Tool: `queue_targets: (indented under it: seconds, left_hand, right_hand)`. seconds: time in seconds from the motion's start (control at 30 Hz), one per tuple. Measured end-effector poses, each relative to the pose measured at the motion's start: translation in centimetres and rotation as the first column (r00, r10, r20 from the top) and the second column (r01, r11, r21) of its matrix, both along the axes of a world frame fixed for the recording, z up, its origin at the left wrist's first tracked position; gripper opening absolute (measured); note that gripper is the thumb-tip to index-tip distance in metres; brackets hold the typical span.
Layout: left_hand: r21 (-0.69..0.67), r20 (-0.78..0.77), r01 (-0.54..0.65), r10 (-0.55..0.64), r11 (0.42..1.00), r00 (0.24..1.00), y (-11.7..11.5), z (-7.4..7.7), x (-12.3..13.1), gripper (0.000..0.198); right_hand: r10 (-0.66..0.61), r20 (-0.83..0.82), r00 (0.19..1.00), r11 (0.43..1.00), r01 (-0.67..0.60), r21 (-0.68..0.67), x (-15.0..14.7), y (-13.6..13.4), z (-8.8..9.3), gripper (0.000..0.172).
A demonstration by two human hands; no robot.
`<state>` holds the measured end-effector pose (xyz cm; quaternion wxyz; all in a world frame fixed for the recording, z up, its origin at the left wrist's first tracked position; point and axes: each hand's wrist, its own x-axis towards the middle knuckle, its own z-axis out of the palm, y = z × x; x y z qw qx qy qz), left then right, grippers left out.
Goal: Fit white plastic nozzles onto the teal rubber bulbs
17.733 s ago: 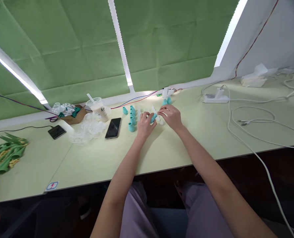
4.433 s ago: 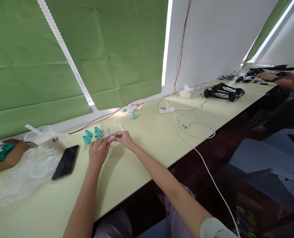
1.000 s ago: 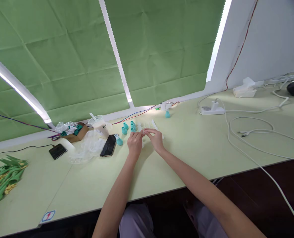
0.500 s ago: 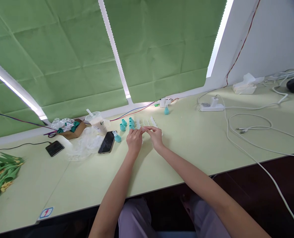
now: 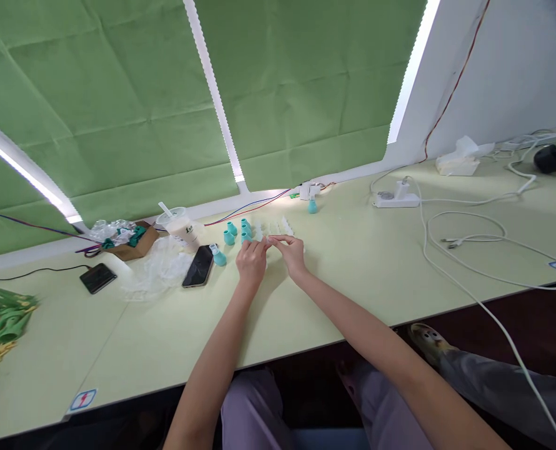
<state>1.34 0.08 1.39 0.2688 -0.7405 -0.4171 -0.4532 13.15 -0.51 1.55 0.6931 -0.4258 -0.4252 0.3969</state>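
White plastic, a small piece [image 5: 268,240], is pinched between the fingertips of the left hand [image 5: 251,261] and the right hand [image 5: 293,253], just above the counter [image 5: 334,275]. Each grip is narrow and closed on the piece, whose shape is too small to tell. Just behind the hands lie a row of white parts [image 5: 278,225] and a cluster of teal caps [image 5: 235,232]. Left of them are a phone [image 5: 198,267] and a cup [image 5: 179,226]. Well to the right lies a power strip [image 5: 395,199].
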Motion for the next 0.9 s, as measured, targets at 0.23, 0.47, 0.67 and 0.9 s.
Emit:
queue_targets:
  seconds: [0.23,0.47,0.67,0.9]
  left_hand:
    - [0.011,0.009,-0.021,0.021,1.000,1.000,0.17,0.00,-0.11,0.023]
    - [-0.004,-0.005,-0.011,0.011,1.000,1.000,0.23,-0.26,-0.14,0.023]
    - [-0.008,0.001,-0.011,0.011,1.000,1.000,0.24,-0.23,-0.09,0.023]
    - [-0.044,0.008,-0.001,0.001,0.999,1.000,0.38,-0.19,-0.11,0.023]
  right_hand:
    - [0.023,0.085,0.996,0.993,-0.033,0.115,-0.20,-0.48,0.26,0.020]
    - [-0.035,0.070,0.997,0.997,0.029,0.073,-0.47,-0.61,0.09,0.016]
    - [-0.009,-0.002,1.000,1.000,0.009,0.009,-0.35,-0.36,0.14,0.015]
    - [0.002,-0.014,1.000,1.000,-0.002,0.014,-0.14,0.32,-0.23,0.016]
